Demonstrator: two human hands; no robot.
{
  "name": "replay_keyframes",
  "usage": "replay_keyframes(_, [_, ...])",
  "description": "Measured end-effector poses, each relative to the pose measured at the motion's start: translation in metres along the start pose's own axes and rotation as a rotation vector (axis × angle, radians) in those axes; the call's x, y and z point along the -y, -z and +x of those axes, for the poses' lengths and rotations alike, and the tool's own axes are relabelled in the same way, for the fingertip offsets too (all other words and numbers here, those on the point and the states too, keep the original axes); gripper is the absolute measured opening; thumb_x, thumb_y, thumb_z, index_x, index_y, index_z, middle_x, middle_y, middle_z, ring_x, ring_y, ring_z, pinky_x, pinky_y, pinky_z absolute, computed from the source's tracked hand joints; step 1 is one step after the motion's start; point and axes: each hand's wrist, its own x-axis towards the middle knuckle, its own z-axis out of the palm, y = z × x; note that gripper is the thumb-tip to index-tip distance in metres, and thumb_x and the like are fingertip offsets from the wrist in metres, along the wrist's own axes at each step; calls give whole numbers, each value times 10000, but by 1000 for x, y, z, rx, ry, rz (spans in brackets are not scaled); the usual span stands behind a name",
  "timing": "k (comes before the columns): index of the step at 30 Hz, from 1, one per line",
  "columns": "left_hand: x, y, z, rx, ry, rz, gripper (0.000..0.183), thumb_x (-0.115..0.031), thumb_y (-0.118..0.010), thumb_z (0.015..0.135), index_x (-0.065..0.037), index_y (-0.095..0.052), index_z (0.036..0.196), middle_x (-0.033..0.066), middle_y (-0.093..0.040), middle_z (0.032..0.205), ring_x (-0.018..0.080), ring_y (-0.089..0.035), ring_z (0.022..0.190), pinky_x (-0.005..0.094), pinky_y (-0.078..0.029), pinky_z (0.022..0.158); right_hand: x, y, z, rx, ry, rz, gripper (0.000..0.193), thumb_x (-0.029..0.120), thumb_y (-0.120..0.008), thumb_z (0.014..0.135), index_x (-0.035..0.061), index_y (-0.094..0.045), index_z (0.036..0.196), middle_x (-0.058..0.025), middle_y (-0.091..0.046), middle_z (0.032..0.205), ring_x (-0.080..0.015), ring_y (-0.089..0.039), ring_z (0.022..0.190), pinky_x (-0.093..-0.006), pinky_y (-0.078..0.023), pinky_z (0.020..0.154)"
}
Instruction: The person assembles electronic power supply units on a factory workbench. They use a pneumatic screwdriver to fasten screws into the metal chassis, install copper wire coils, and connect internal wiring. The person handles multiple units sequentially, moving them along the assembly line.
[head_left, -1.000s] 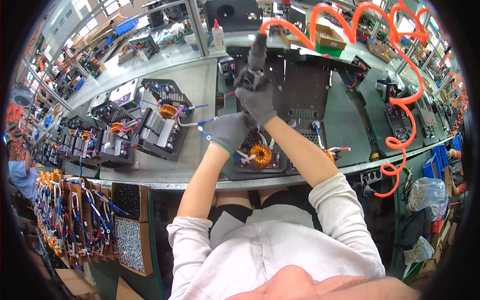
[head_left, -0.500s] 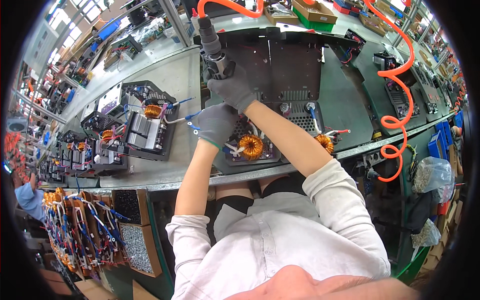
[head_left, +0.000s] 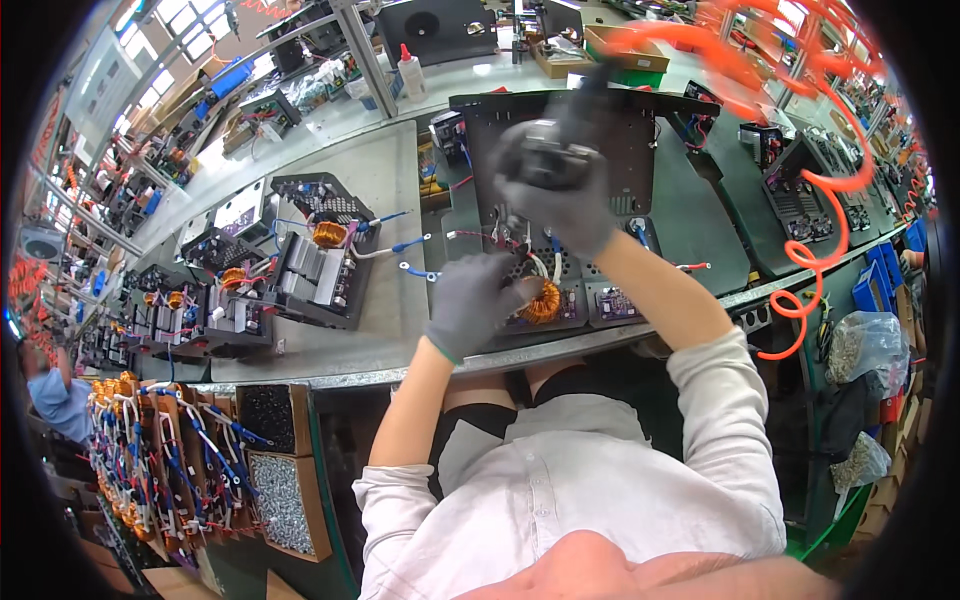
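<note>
My right hand [head_left: 570, 205], in a grey glove, is wrapped round a dark air-powered driver [head_left: 555, 150], which is smeared by motion and raised above the bench. Its orange hose leads away to the upper right. My left hand [head_left: 470, 305], also gloved, is low beside a copper-wound ring coil [head_left: 541, 301], its thumb apart from its fingers and close to the coil; whether they touch is unclear. The coil sits on a purple circuit board in a black metal housing [head_left: 625, 160] with a tall upright panel. White and blue wires rise around the coil, partly hidden by my hands.
Half-built units with finned heatsinks [head_left: 310, 270] stand on the left. Coiled orange hose [head_left: 800, 255] hangs at the right. Below the bench edge are a box of silvery screws [head_left: 280, 500] and hanging coil-and-wire bundles [head_left: 150, 450]. A white bottle with a red tip [head_left: 411, 75] stands behind.
My right hand has swung right with the driver, away from the housing's left side. The left hand has moved down and right toward the coil. The view has shifted slightly.
</note>
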Motion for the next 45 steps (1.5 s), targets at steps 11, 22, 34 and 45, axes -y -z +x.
replay_keyframes(11, [-25, -31, -23, -5, -103, 188, 660, -407, -796, 638, -109, -584, 1187, 81, -629, 1034, 279, -603, 990, 432, -436, 878, 138, 162, -260, -395, -51, -522, 329, -116, -619, 612, 34, -578, 902, -61, -531, 938, -133, -583, 744, -265, -500, 591])
replay_keyframes(22, [-53, -35, -24, -221, -226, 334, 632, -323, -800, 662, -68, -583, 1198, 145, -608, 1167, 352, -547, 1143, 472, -370, 1041, 50, 328, -346, -1342, -60, -278, 287, -41, -655, 675, 107, -522, 882, 2, -534, 748, -117, -541, 569, -278, -474, 520])
replay_keyframes(34, [-115, -124, 7, 21, -364, -45, 778, -310, -774, 694, -43, -443, 1345, 157, -581, 1203, 340, -552, 1123, 475, -426, 950, -137, 349, -453, -1605, -276, -123, 236, -8, -517, 774, 43, -629, 975, -53, -593, 772, -168, -563, 623, -314, -492, 545])
replay_keyframes(45, [-107, -154, 26, 75, -363, -225, 767, -340, -824, 688, 0, -498, 1295, 205, -639, 997, 384, -613, 933, 466, -483, 821, 5, 223, -254, -316, 133, -1356, 521, 235, -725, 767, 68, -576, 1238, -151, -565, 1245, -350, -527, 1179, -456, -417, 1006])
